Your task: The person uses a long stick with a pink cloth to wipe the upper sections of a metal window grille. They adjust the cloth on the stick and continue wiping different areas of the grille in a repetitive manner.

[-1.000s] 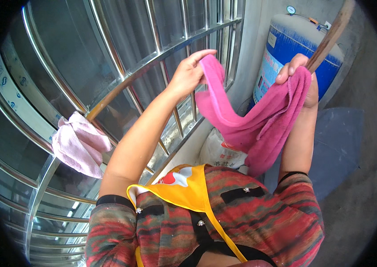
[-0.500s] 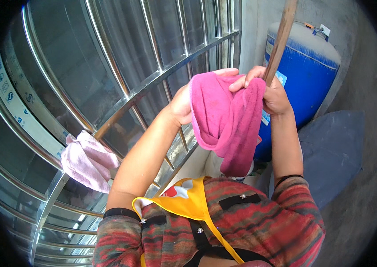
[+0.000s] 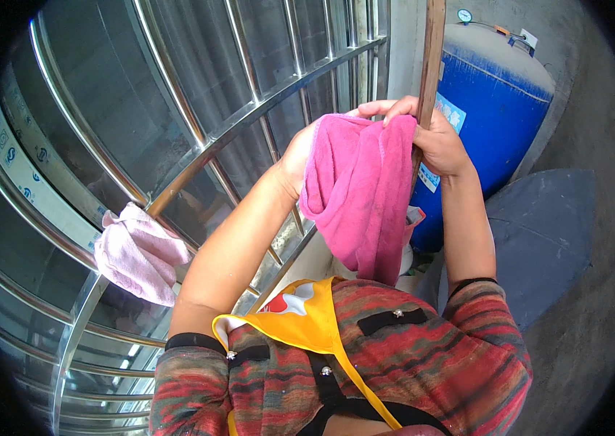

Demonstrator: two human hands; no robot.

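A bright pink towel (image 3: pixel 358 192) hangs in loose folds between my two hands, in front of my chest. My left hand (image 3: pixel 295 156) is tucked behind the towel and supports its left and upper edge; most of its fingers are covered, though fingertips show at the top. With bent fingers, my right hand (image 3: pixel 444 144) grips the towel's upper right corner. An upright wooden pole (image 3: pixel 432 54) passes through the same hand, beside the towel. Its lower end is hidden behind the towel and hand.
Curved metal window bars (image 3: pixel 253 112) run along the left. Over them hangs a pale pink cloth (image 3: pixel 140 254). To the right stands a dusty blue tank (image 3: pixel 493 109) with a gauge on top. A dark grey sheet (image 3: pixel 540 243) lies nearer, beside my right arm.
The towel has shifted slightly left, and its hanging folds have spread and straightened. The pole has gone from leaning right to nearly upright. Both hands stay on the towel.
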